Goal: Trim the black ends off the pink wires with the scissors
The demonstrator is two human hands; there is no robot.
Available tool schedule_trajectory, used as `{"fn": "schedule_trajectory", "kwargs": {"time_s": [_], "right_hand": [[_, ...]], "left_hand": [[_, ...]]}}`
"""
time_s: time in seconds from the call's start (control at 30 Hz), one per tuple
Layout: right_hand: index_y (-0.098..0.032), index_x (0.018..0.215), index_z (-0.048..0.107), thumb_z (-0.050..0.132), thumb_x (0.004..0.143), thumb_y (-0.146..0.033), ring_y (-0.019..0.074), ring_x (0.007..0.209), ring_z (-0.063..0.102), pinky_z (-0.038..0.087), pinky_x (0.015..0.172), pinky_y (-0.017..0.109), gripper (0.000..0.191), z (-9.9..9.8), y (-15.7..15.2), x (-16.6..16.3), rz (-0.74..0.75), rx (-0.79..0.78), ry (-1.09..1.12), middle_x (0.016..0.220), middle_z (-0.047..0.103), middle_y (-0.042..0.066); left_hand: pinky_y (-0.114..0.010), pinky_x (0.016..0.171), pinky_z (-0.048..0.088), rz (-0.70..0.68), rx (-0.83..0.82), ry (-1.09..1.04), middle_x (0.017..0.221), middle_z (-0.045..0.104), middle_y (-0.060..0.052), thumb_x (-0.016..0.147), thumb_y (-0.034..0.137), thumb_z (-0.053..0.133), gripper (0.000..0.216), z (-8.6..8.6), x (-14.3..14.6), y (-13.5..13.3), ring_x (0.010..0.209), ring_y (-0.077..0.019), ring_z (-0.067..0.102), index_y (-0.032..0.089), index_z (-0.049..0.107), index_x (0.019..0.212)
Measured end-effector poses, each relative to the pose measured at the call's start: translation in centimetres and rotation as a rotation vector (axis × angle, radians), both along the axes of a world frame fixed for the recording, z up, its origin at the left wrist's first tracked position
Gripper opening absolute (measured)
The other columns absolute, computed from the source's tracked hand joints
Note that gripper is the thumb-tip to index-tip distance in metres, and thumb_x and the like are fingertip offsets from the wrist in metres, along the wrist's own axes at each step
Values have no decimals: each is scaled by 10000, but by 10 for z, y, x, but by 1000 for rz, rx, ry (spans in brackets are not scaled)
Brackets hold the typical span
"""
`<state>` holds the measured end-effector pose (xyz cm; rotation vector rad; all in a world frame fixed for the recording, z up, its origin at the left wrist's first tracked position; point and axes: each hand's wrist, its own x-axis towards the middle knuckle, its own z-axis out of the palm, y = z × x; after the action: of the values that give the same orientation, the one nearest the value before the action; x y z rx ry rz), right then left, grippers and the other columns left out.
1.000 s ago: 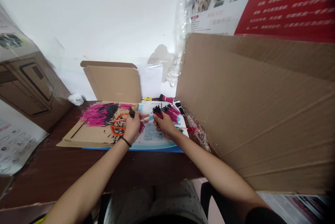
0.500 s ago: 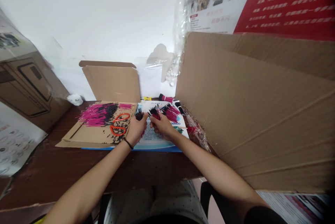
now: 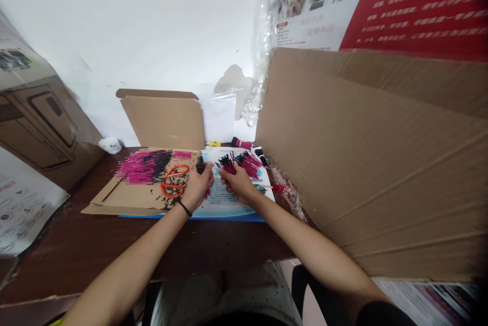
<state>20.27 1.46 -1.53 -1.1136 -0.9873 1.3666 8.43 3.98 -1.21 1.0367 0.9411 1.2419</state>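
My left hand [image 3: 196, 187] is closed round a small bundle of pink wires with black tips [image 3: 201, 164] that stick up above the fist. My right hand [image 3: 238, 183] is closed on another fanned bundle of pink wires [image 3: 226, 163]. Both hands hover close together over a printed paper sheet [image 3: 224, 203] on the brown table [image 3: 95, 244]. A loose pile of pink and black wires [image 3: 143, 166] lies on a flat cardboard piece [image 3: 125, 196] to the left, with orange scissors [image 3: 171, 181] beside my left hand. More pink wires [image 3: 251, 163] lie behind my right hand.
A large cardboard sheet [image 3: 373, 163] stands along the right. A small upright cardboard flap [image 3: 163, 120] leans on the white wall. A carton [image 3: 38, 122] sits at the left, clear plastic bags [image 3: 259, 87] hang at the back, and a tied wire bundle [image 3: 241, 143] lies near the wall.
My left hand moved right toward my right hand, bringing its bundle beside the other one. The right-hand bundle has fanned out slightly. The scissors are now uncovered.
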Motion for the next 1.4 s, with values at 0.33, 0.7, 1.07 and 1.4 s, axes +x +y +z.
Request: {"fn": "schedule_trajectory", "kwargs": {"time_s": [0.33, 0.7, 1.07, 1.4], "right_hand": [[-206, 774, 457, 634, 716, -316, 26, 389, 294, 187, 354, 165, 216, -1, 3, 0, -53, -13, 56, 533, 481, -89], [-192, 768, 477, 703, 670, -411, 26, 394, 302, 195, 357, 178, 330, -3, 2, 2, -68, -20, 17, 532, 456, -93], [-194, 737, 494, 732, 662, -400, 31, 369, 296, 204, 336, 193, 324, -11, 6, 0, -32, -38, -55, 525, 437, -89], [-196, 734, 492, 623, 730, -319, 38, 369, 298, 184, 333, 183, 180, -7, 9, 4, -189, -46, -44, 518, 478, -68]], "left_hand": [[-155, 332, 170, 114, 24, 22, 401, 273, 113, 706, 313, 625, 339, -3, 0, 4, 321, -24, 257, 204, 335, 568], [-156, 334, 160, -125, -170, -138, 404, 326, 71, 747, 281, 539, 292, -4, -6, 12, 329, -26, 254, 178, 393, 516], [-174, 340, 192, -98, -29, 21, 428, 334, 103, 657, 467, 723, 380, -21, 3, 6, 332, -35, 269, 182, 473, 681], [-179, 328, 260, 185, -203, -116, 422, 380, 76, 776, 319, 587, 337, -7, 0, 13, 321, -45, 351, 195, 367, 553]]}}
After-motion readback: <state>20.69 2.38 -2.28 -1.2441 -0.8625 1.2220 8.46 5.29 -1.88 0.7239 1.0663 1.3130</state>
